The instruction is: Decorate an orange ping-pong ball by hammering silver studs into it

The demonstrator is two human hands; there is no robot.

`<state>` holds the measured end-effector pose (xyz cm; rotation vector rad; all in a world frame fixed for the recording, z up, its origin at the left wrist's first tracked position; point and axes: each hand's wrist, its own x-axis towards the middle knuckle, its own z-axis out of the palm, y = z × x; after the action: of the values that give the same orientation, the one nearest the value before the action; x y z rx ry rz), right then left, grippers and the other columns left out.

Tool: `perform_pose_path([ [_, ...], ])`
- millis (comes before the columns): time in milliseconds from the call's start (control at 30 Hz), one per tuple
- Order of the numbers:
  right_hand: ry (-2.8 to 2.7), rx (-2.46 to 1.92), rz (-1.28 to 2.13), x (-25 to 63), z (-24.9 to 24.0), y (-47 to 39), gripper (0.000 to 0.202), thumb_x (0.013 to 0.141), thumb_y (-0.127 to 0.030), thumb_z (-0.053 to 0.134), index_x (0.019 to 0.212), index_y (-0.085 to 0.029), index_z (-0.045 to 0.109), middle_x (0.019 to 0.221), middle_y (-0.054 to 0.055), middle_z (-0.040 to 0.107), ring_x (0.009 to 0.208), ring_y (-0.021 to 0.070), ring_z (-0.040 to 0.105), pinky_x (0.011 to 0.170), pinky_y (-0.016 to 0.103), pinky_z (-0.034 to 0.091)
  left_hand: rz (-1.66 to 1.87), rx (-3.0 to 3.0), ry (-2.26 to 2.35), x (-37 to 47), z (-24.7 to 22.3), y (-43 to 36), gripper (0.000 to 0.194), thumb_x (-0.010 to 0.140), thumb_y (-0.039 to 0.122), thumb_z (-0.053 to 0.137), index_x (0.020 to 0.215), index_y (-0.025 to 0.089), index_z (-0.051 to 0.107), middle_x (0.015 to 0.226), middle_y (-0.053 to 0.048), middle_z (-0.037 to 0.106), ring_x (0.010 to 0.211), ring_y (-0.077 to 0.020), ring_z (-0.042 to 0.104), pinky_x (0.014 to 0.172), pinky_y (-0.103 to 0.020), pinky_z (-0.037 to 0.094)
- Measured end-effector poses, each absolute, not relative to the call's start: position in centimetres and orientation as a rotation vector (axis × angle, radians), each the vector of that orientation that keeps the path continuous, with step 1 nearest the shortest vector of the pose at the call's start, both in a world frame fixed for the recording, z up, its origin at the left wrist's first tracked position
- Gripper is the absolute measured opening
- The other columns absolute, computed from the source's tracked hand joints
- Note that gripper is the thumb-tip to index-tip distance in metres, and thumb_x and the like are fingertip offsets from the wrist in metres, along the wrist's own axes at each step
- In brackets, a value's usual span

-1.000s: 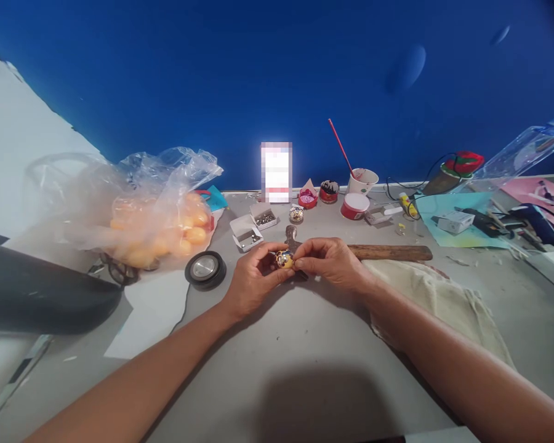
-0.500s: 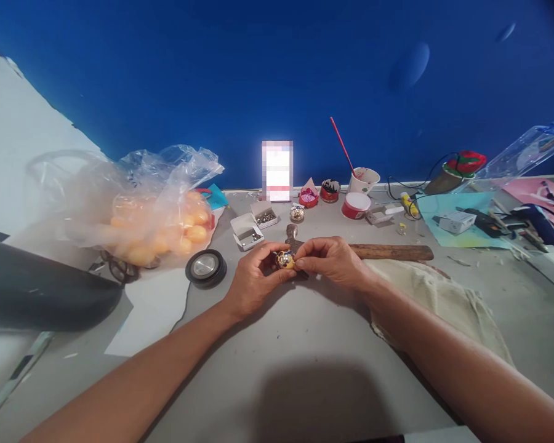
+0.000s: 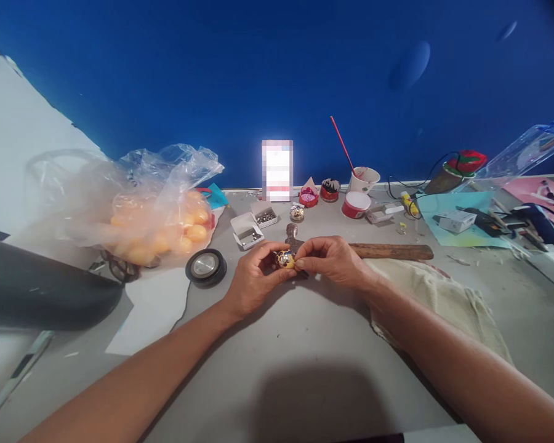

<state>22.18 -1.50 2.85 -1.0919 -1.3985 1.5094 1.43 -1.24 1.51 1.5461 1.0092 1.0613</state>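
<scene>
Between my hands is a small yellow ball [image 3: 285,259] with shiny metal bits on it. My left hand [image 3: 257,271] grips it from the left with thumb and fingers. From the right, my right hand [image 3: 329,261] has thumb and forefinger pinched at the ball's edge; whether a tiny piece sits in that pinch is too small to tell. Right behind the ball lies a hammer, its metal head [image 3: 292,232] partly hidden by my hands and its wooden handle [image 3: 392,251] reaching right. Two small white boxes [image 3: 247,232] [image 3: 264,215] of metal bits stand behind my left hand.
A plastic bag [image 3: 166,215] of orange-yellow balls lies left, near a round black-rimmed object [image 3: 205,267]. A cloth [image 3: 436,301] lies under my right forearm. At the back are a lit phone [image 3: 277,171], a paper cup [image 3: 364,180] and a red-and-white tub [image 3: 356,205].
</scene>
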Motion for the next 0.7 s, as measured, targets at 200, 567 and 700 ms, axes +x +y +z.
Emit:
perform_pose_path([
  [200,-1.428,-1.124,1.482,22.3,2.9,-1.4,0.018,0.075,-0.032,0.083,0.08,-0.016,0.078,0.073,0.003,0.072,0.064,0.013,0.057,0.059,0.028,0.044,1.078,1.593,0.996,1.4,1.4,-1.2,0.035,0.074,0.033,0.091,0.104,0.021,0.079,0.097,-0.006,0.071,0.083,-0.0199,0.064,0.076,-0.031,0.052],
  [567,-1.441,-1.167,1.376,21.5,3.3,-1.8,0.012,0.073,-0.029,0.078,0.074,-0.017,0.076,0.07,0.003,0.071,0.063,0.0128,0.055,0.059,0.028,0.043,1.066,1.547,1.034,1.4,1.5,-1.4,0.037,0.072,0.034,0.091,0.103,0.019,0.077,0.093,-0.005,0.07,0.075,-0.0168,0.063,0.069,-0.028,0.051],
  [700,-1.456,-1.168,1.311,21.2,3.5,-2.1,0.011,0.073,-0.028,0.075,0.073,-0.017,0.075,0.067,0.001,0.069,0.062,0.0126,0.055,0.058,0.027,0.043,1.078,1.576,1.06,1.5,1.5,-1.4,0.035,0.072,0.03,0.09,0.102,0.019,0.075,0.088,-0.002,0.068,0.071,-0.0146,0.06,0.066,-0.027,0.05],
])
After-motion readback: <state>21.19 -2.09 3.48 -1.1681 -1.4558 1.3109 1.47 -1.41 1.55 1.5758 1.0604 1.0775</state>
